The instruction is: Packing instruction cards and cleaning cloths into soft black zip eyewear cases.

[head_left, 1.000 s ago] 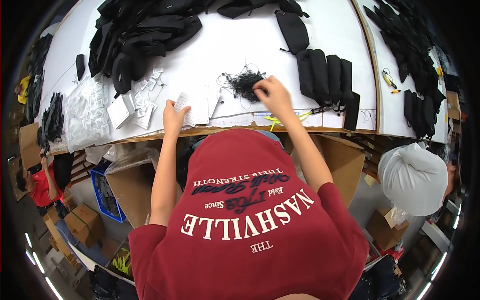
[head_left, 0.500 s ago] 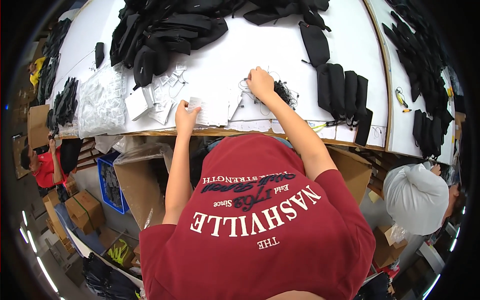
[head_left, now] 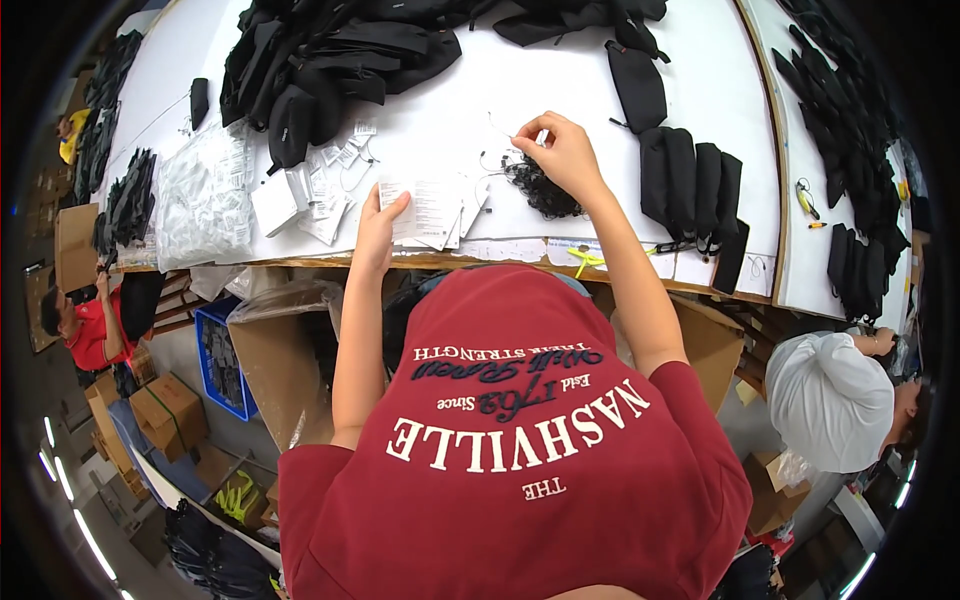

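Observation:
My left hand [head_left: 374,230] is closed on a small fanned stack of white printed hang tags [head_left: 425,212] just above the table's front edge, its thumb on the top one. To the right, my right hand [head_left: 564,154] pinches a thin dark tag string [head_left: 499,128] between thumb and fingertips. Its free end sticks out to the left. Under that hand lies a tangled heap of black tag strings [head_left: 545,192], partly hidden by the wrist and fingers. More white tags [head_left: 324,215], some with strings, lie loose left of my left hand.
Black pouches [head_left: 350,60] are heaped at the back, with several lined up [head_left: 690,185] at the right. A clear plastic bag [head_left: 205,195] of white labels lies left. Yellow-green snips [head_left: 586,260] rest near the table edge. Other people work at both sides.
My right hand has lifted up and to the right from the string heap, drawing a string with it. My left hand stays with the tags, which have shifted slightly.

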Demonstrator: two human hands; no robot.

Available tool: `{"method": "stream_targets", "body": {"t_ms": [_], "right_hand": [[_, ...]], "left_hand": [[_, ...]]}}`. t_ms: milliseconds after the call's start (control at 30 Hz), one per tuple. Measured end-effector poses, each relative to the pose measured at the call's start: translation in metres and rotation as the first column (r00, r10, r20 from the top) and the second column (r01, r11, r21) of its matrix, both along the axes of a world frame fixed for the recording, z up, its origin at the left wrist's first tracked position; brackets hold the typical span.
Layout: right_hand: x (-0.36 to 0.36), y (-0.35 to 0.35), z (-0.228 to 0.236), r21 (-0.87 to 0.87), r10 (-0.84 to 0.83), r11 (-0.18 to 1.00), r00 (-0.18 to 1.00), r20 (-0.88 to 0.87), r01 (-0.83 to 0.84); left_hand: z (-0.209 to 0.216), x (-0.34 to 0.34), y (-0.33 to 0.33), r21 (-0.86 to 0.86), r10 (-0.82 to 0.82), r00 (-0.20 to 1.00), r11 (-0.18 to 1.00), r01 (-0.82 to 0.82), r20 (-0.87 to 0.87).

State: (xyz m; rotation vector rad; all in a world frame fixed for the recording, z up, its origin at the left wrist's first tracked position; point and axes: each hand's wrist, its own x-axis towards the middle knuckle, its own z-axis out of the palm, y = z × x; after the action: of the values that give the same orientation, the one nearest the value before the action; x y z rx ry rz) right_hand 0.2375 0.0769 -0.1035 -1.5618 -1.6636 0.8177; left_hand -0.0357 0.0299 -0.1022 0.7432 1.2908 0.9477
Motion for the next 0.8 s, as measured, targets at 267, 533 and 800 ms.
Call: {"method": "stream_targets", "body": {"t_ms": [267, 533, 800], "right_hand": [[0.011, -0.013, 0.028, -0.027, 0.036, 0.999, 0.977, -0.209, -0.042], [0.000, 0.008, -0.003, -0.042, -0.113, 0.994, 0.963, -0.244, 0.106], [-0.047, 0.059, -0.104, -0.136, -0.078, 0.976, 0.862, 0.500, 0.167]], "left_hand": [[0.020, 0.027, -0.003, -0.034, -0.089, 0.996, 0.995, 0.090, 0.032], [0.014, 0.029, -0.007, 0.010, -0.047, 0.999, 0.999, 0.047, -0.004], [0.017, 0.033, -0.012, 0.134, -0.139, 0.983, 0.979, 0.155, -0.119]]}}
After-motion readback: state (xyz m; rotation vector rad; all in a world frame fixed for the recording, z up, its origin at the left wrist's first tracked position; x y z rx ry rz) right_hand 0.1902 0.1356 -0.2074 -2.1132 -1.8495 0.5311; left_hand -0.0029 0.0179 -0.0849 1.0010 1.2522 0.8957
